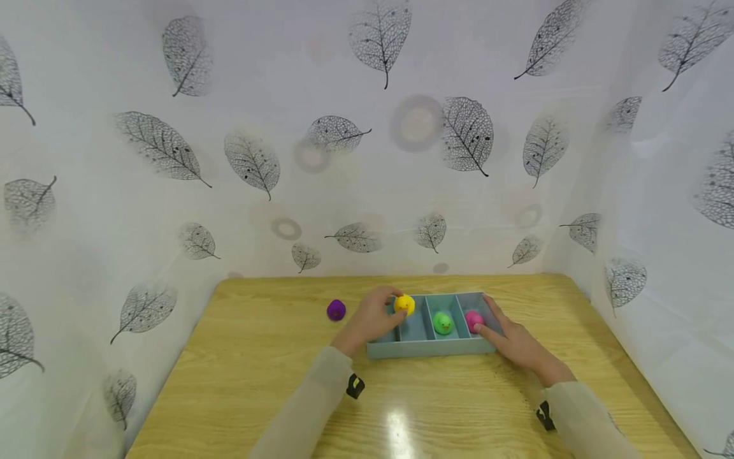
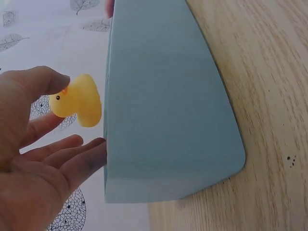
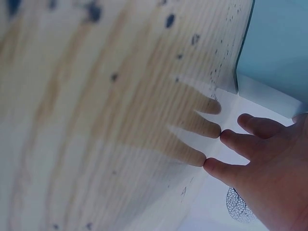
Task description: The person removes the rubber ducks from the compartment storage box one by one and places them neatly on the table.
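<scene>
My left hand point(image 1: 375, 317) pinches a yellow rubber duck point(image 1: 404, 305) between thumb and fingers, above the left part of a grey-blue divided box point(image 1: 432, 347). In the left wrist view the duck point(image 2: 82, 101) hangs beside the box wall point(image 2: 163, 96), and other fingertips touch that wall. A green duck point(image 1: 443, 322) sits in one compartment, a pink duck point(image 1: 473, 320) in the rightmost. My right hand point(image 1: 518, 344) rests at the box's right end, thumb over the wall by the pink duck. Its fingers point(image 3: 236, 143) lie fairly straight and spread, tips at the table.
A purple duck point(image 1: 336, 310) stands on the wooden table point(image 1: 258, 370), left of the box. Behind the table and at both sides hangs a white sheet point(image 1: 344, 191) printed with leaves. The left hand partly covers the leftmost compartment.
</scene>
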